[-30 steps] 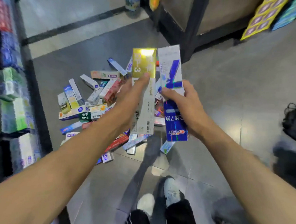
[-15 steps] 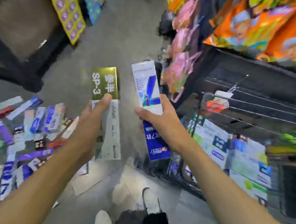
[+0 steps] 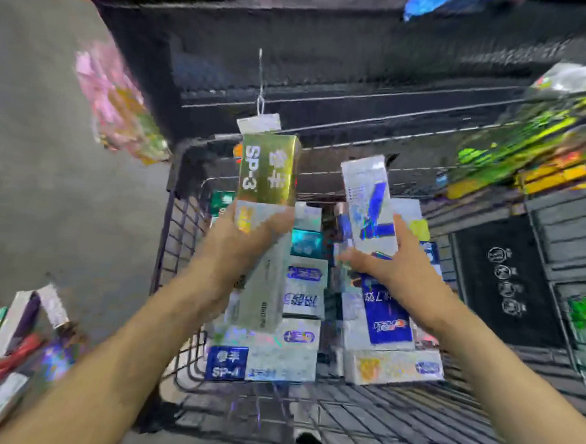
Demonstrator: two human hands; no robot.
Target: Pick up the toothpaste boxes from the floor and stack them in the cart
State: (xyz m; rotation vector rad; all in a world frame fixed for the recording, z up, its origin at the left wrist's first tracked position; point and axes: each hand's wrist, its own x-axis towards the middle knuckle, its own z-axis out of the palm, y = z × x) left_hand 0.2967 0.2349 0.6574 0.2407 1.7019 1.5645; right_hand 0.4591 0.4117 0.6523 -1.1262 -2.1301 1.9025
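A single wide-angle view is given from the person's head, directed forward and steeply down. The wire cart [image 3: 180,249] is seen close below, at the centre of the frame, with both forearms entering from the lower corners. The grey floor [image 3: 47,172] is taken in at the left, blurred shelving at the top and right. Edges are bent by the lens.

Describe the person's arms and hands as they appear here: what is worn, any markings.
Both forearms are bare up to the picture's lower edge; no sleeve shows. The left hand and the right hand wear no gloves. No watch, bracelet or ring is visible on either wrist or on the fingers, and no markings show, though the picture is somewhat blurred.
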